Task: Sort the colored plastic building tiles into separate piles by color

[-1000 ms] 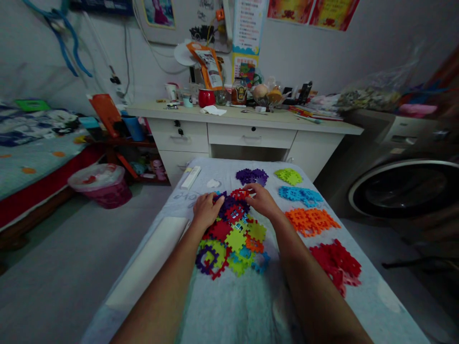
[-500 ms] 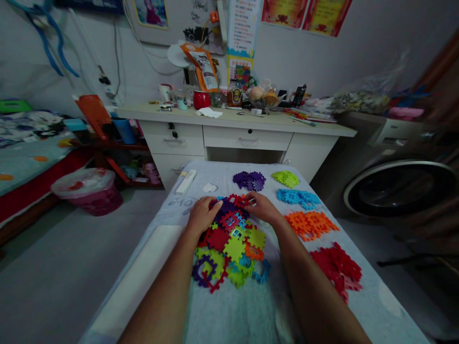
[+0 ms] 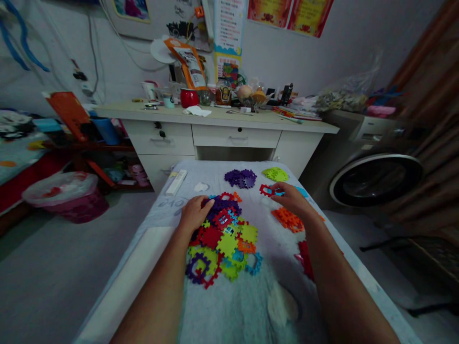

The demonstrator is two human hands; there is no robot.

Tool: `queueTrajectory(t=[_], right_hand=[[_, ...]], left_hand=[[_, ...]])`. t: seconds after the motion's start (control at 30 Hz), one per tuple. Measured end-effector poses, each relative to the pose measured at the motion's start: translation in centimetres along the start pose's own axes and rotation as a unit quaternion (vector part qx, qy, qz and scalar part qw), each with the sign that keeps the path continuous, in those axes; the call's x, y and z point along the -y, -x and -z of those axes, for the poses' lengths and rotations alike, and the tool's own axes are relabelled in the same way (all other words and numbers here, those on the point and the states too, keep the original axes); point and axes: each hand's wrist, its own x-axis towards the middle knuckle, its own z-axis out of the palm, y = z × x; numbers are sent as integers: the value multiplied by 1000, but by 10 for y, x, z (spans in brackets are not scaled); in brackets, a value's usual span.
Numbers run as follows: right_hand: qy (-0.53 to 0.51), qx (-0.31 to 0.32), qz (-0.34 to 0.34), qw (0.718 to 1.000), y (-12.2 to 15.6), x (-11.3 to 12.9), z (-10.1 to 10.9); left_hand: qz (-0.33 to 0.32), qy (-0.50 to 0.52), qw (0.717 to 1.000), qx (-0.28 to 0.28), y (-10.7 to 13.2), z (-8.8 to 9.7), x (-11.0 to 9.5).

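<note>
A mixed heap of coloured interlocking plastic tiles [image 3: 225, 234] lies in the middle of a table under a pale blue cloth [image 3: 236, 306]. My left hand [image 3: 195, 214] rests on the heap's far left edge, fingers curled over purple and red tiles. My right hand [image 3: 294, 200] hovers to the right, above the orange pile [image 3: 287, 220] and blue pile [image 3: 303, 192], pinching a red tile [image 3: 267, 190]. Sorted piles lie along the right side: purple [image 3: 241, 177], lime green [image 3: 274, 174], and red [image 3: 304, 258], partly hidden by my forearm.
A white desk [image 3: 215, 129] crowded with cups, bottles and books stands just beyond the table. A washing machine [image 3: 376, 177] is at the right, a pink bin [image 3: 64, 196] and a bed at the left. A white stick [image 3: 176, 181] lies on the cloth's far left.
My right hand has left the heap and moved right with a red tile, now over the blue and orange piles. The left hand stays on the heap. The camera has turned slightly right.
</note>
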Motion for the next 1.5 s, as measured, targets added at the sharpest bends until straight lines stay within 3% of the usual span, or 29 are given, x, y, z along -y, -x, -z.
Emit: queueTrajectory(t=[0.23,0.43,0.6,1.0,1.27,1.5], right_hand=[[45,8,-56,997,71,-40,47],[54,11,-62,997,125,-60,60],[73,37,-84,993,150,-55,67],[189,118,-1,975,159,-60,56],[207,100,-3,973,158,-62,47],[203,120,-28,971,159,-49,50]], left_hand=[[-5,-59,998,-20,4,2,-3],[22,-25,999,-1,9,7,-7],[27,7,999,20,13,8,-7],[16,11,1000,19,16,2,-3],[24,2,1000,19,14,1,-2],[16,20,1000,13,13,-2,5]])
